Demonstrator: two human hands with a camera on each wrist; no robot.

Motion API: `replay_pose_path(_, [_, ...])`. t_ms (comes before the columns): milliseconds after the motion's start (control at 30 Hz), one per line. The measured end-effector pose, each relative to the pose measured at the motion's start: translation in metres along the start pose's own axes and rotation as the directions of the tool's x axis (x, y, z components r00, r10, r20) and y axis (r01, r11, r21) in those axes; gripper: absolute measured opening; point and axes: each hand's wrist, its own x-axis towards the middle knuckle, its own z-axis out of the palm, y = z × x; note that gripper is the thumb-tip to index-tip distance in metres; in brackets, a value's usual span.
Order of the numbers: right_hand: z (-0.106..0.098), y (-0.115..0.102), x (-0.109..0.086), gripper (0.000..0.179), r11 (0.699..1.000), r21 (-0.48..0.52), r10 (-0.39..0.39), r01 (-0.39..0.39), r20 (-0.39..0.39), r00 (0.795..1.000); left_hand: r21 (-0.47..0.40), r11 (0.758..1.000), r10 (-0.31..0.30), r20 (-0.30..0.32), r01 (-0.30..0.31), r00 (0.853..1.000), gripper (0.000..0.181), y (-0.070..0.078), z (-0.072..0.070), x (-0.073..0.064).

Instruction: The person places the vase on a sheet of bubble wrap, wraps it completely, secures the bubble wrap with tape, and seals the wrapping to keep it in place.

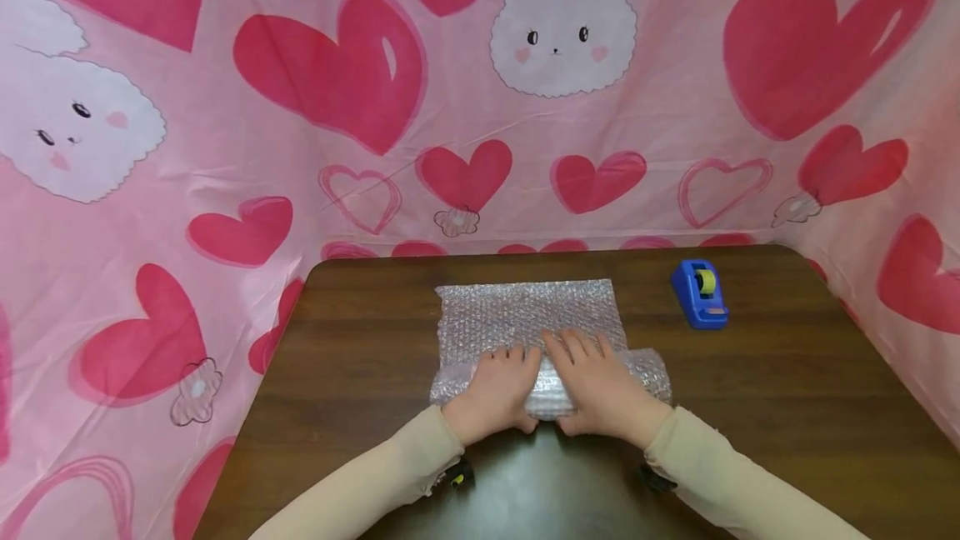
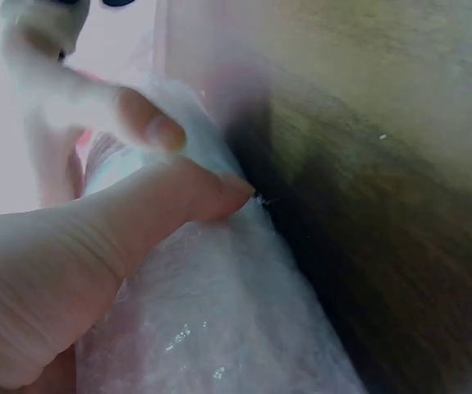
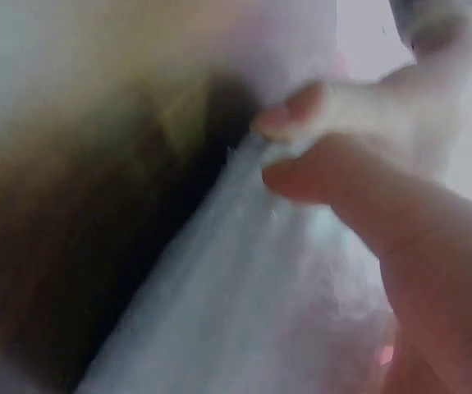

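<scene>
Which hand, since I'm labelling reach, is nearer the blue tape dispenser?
The right hand; the left hand grips the bubble-wrap roll farther from the blue tape dispenser.

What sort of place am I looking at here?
Probably a makeshift, draped-off tabletop workspace: a dark wood-look table bearing bubble wrap and a blue tape dispenser, with pink heart-print cloth hung around it.

The right hand (image 3: 433, 246) grips a blurred, translucent roll (image 3: 227, 287).
</scene>
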Motion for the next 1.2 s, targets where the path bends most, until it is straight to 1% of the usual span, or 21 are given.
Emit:
replay_pose_path(67, [0.001,-0.003,-0.006,0.106,0.998,-0.066,-0.025,0.021,-0.054,0.998,-0.018,1.0,-0.007,0.049,0.008,0.999,0.091,-0.001,-0.001,0.002])
replay_pose_path(133, [0.001,-0.006,-0.012,0.103,0.994,-0.109,-0.039,0.031,-0.076,0.996,-0.045,0.999,-0.014,0.092,0.019,0.996,0.09,-0.002,-0.002,0.003])
replay_pose_path(233, [0.001,-0.008,-0.017,0.104,0.994,-0.111,-0.032,0.024,-0.066,0.997,-0.08,0.997,-0.01,0.14,0.021,0.99,0.088,-0.005,-0.005,0.004])
replay_pose_path(267, [0.001,-0.008,-0.018,0.104,0.994,-0.106,-0.026,0.02,-0.058,0.998,-0.089,0.996,-0.005,0.147,0.018,0.989,0.087,-0.006,-0.006,0.004])
replay_pose_path(367, [0.003,-0.006,-0.018,0.103,0.994,-0.111,-0.029,0.021,-0.074,0.997,-0.131,0.991,0.028,0.168,-0.006,0.985,0.085,-0.008,-0.009,0.005])
replay_pose_path(500, [0.003,-0.004,-0.017,0.095,0.991,-0.126,-0.052,0.038,-0.109,0.993,-0.191,0.981,0.058,0.201,-0.019,0.978,0.082,-0.011,-0.01,0.006])
replay_pose_path(600, [0.002,-0.003,-0.015,0.089,0.995,-0.088,-0.054,0.045,-0.095,0.994,-0.254,0.967,0.055,0.239,0.008,0.969,0.084,-0.012,-0.012,0.006])
replay_pose_path(667, [0.0,-0.002,-0.014,0.086,0.998,-0.055,-0.046,0.042,-0.074,0.996,-0.307,0.951,0.044,0.269,0.043,0.962,0.084,-0.013,-0.013,0.007])
replay_pose_path(767, [-0.001,-0.001,-0.012,0.085,0.999,-0.017,-0.034,0.033,-0.034,0.999,-0.355,0.931,0.023,0.293,0.086,0.956,0.085,-0.015,-0.013,0.008])
replay_pose_path(833, [-0.002,0.0,-0.012,0.086,1.0,0.002,-0.021,0.021,-0.006,1.0,-0.368,0.925,0.016,0.296,0.099,0.955,0.083,-0.016,-0.012,0.01])
replay_pose_path(867, [-0.003,0.0,-0.011,0.085,1.0,0.009,-0.016,0.016,0.007,1.0,-0.371,0.924,0.02,0.295,0.095,0.955,0.082,-0.016,-0.011,0.01])
replay_pose_path(933, [-0.004,0.001,-0.011,0.086,1.0,0.012,-0.004,0.004,0.022,1.0,-0.371,0.925,0.03,0.294,0.086,0.955,0.081,-0.017,-0.011,0.011])
replay_pose_path(1000, [-0.005,-0.001,-0.012,0.091,1.0,-0.01,0.004,-0.003,0.027,1.0,-0.36,0.93,0.046,0.304,0.07,0.952,0.083,-0.018,-0.011,0.013])
replay_pose_path(1067, [-0.003,-0.004,-0.014,0.097,0.998,-0.057,-0.01,0.01,0.012,1.0,-0.348,0.936,0.06,0.326,0.06,0.944,0.088,-0.018,-0.011,0.014])
replay_pose_path(1133, [0.0,-0.009,-0.016,0.104,0.993,-0.107,-0.043,0.04,-0.02,0.999,-0.336,0.94,0.066,0.357,0.062,0.932,0.096,-0.019,-0.013,0.015])
replay_pose_path(1200, [0.004,-0.013,-0.017,0.11,0.987,-0.146,-0.079,0.07,-0.057,0.995,-0.345,0.936,0.071,0.385,0.073,0.92,0.102,-0.02,-0.014,0.016])
